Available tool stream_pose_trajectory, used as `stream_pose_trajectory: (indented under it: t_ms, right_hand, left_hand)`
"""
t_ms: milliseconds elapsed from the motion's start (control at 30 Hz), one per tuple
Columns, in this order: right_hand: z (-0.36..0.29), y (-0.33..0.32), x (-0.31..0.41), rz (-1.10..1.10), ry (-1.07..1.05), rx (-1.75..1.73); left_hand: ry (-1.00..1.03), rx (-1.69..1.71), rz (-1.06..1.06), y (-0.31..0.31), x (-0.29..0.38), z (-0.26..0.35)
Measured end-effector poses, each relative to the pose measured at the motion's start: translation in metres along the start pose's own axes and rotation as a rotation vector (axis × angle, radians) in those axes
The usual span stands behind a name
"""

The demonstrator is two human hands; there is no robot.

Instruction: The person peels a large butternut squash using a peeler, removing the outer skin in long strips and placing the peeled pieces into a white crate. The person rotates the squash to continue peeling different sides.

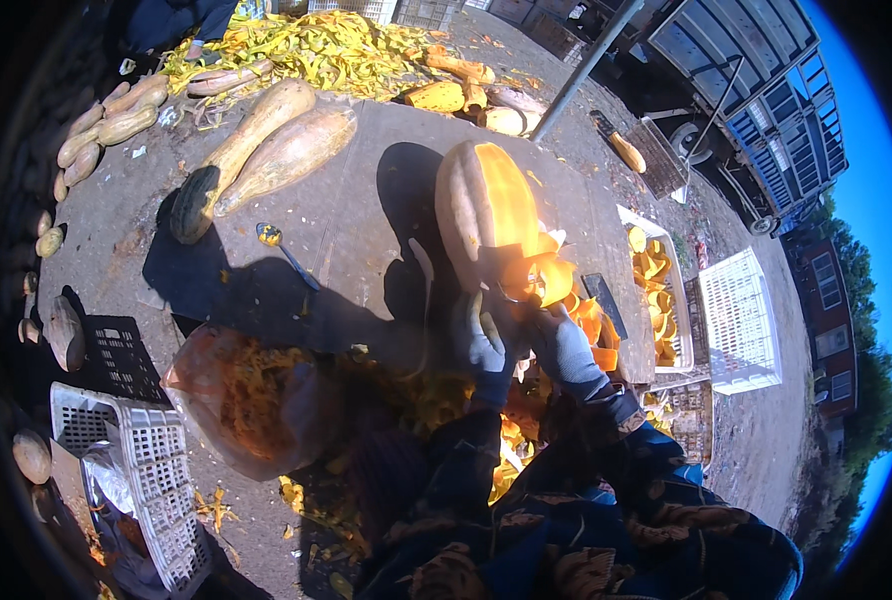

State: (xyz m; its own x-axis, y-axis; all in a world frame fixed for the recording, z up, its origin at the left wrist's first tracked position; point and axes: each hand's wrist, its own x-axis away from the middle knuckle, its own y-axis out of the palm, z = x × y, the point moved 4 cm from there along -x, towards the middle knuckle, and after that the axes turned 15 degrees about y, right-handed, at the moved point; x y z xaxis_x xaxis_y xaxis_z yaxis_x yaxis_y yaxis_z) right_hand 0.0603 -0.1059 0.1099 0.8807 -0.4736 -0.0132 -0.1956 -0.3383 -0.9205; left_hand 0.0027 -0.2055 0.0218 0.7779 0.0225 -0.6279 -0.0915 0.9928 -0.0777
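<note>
A large tan winter squash [457,202] stands out over the board table, with a wide orange strip of flesh bared along its right side. My gloved left hand [487,349] grips its near end, the thumb pointing up along it. Close on the right, my gloved right hand [567,352] is closed on what looks like a peeler [507,292], of which only a thin curved edge shows. Curled orange peelings [549,277] bunch over the tool and hide most of it. More orange strips [603,337] lie beside my right hand.
Two whole squashes [292,157] and a spoon [288,255] lie on the table [348,202]. A dark flat-bladed tool [605,304] rests at right. Crates flank it, one holding orange pieces [656,292]. A plastic bag of pulp [243,405] sits left. A metal pole [585,71] rises behind.
</note>
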Motion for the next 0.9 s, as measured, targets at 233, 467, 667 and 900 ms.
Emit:
stream_pose_trajectory:
  t_ms: [233,467,667,900]
  right_hand:
    - [-0.010,-0.013,0.025,-0.064,0.106,-0.054]
    - [-0.003,-0.024,0.077,-0.072,-0.041,0.042]
    - [0.008,-0.050,0.113,-0.048,-0.192,0.289]
    - [0.047,-0.039,0.015,0.084,0.181,-0.353]
  left_hand:
    - [-0.091,0.225,-0.005,0.010,0.010,-0.013]
    - [-0.057,0.093,-0.024,-0.002,0.002,-0.003]
    - [-0.166,0.097,-0.096,-0.009,-0.009,-0.002]
    - [-0.618,0.580,-0.143,0.013,0.000,-0.059]
